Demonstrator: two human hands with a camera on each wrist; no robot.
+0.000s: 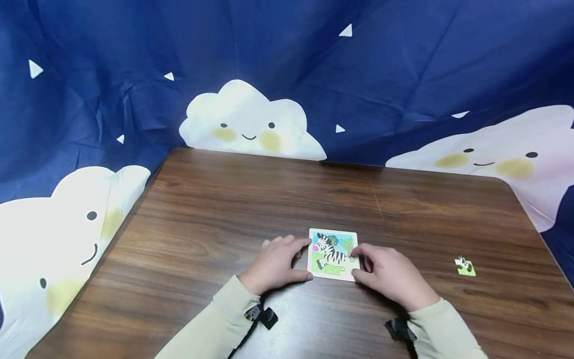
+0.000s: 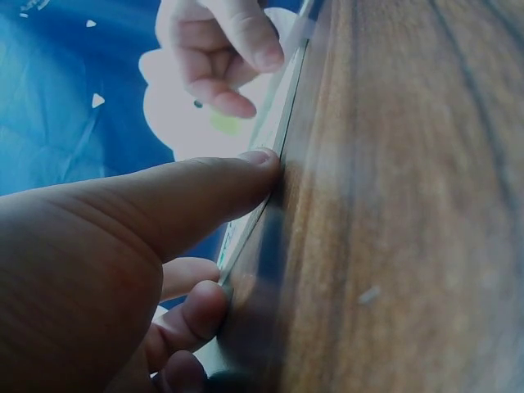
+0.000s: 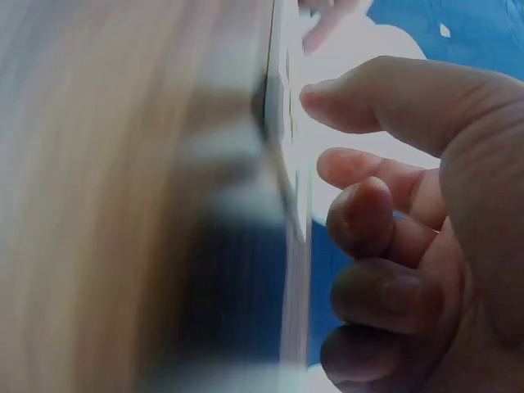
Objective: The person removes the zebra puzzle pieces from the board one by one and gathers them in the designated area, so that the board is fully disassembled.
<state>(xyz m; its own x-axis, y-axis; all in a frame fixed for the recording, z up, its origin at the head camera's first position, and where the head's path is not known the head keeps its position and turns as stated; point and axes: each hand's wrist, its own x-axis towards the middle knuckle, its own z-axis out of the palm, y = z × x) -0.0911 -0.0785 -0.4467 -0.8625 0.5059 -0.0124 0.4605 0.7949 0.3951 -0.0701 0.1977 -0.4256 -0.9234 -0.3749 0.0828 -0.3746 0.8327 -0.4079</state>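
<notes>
A small white-framed jigsaw puzzle (image 1: 329, 269) with a zebra picture lies flat on the table. Its lower right corner shows bare white backing. My left hand (image 1: 278, 264) holds the puzzle at its left side, index fingertip on the left edge and thumb at the near left corner; the left wrist view shows this thumb (image 2: 258, 161) against the edge. Over the puzzle's right side is my right hand (image 1: 387, 271), thumb and index finger bent and apart. Nothing shows between that thumb (image 3: 360, 94) and index finger in the right wrist view.
One loose puzzle piece (image 1: 466, 268), green with black and white, lies on the brown wooden table (image 1: 224, 199) to the right of my right hand. A blue curtain (image 1: 278, 45) with smiling clouds hangs behind the table's far edge and along its left side.
</notes>
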